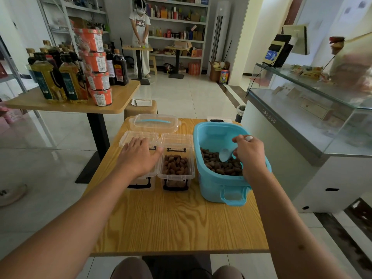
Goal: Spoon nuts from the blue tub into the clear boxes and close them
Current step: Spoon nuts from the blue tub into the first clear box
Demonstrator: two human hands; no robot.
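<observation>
your right hand (249, 153) is inside the blue tub (219, 184), fingers curled round the handle of a pale blue spoon (225, 154), whose bowl hangs just above the nuts (217, 164) heaped in the tub's near half. the tub stands at the right edge of the tabletop (177, 222), its latch handle facing you.

your left hand (141, 156) lies flat with fingers spread and straight over the left clear box (144, 179), pressing on its open top and gripping nothing; the hand hides most of what is inside, so you cannot tell how full that box is. its lid (138, 136) is hinged back toward the far edge.

the right clear box (176, 170) sits between the left box and the tub, just beside each, and is filled with nuts nearly to the rim; its lid (177, 140) is also thrown back.

a larger clear lid with a blue handle (155, 123) rests near the far edge of the tabletop, behind the two boxes. a dark phone (217, 120) lies at the far right corner.
</observation>
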